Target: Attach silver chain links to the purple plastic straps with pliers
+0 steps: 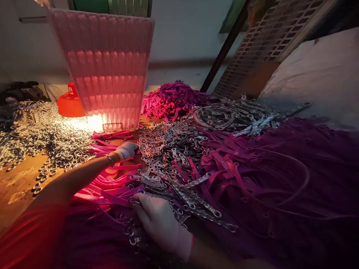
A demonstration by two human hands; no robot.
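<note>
My left hand [126,151], in a light knitted glove, reaches over a row of pink straps [106,183] on the table. It sits at the left edge of a heap of metal ringed pieces [171,145], its fingertips turned away from view. Closer to me, my right hand [161,220] wears a pale glove. Its thumb and forefinger pinch together at a metal ring [134,200] by the ends of the pink straps. Beneath and beside this hand lie flat metallic strips with ring ends [196,203].
A red lamp [71,102] glows over a pile of metal rings [67,142] at left. Behind stands a ribbed translucent panel [112,67]. A magenta strap bundle [174,99] lies at the back; more magenta straps [238,168] spread right. A perforated board [260,45] leans behind.
</note>
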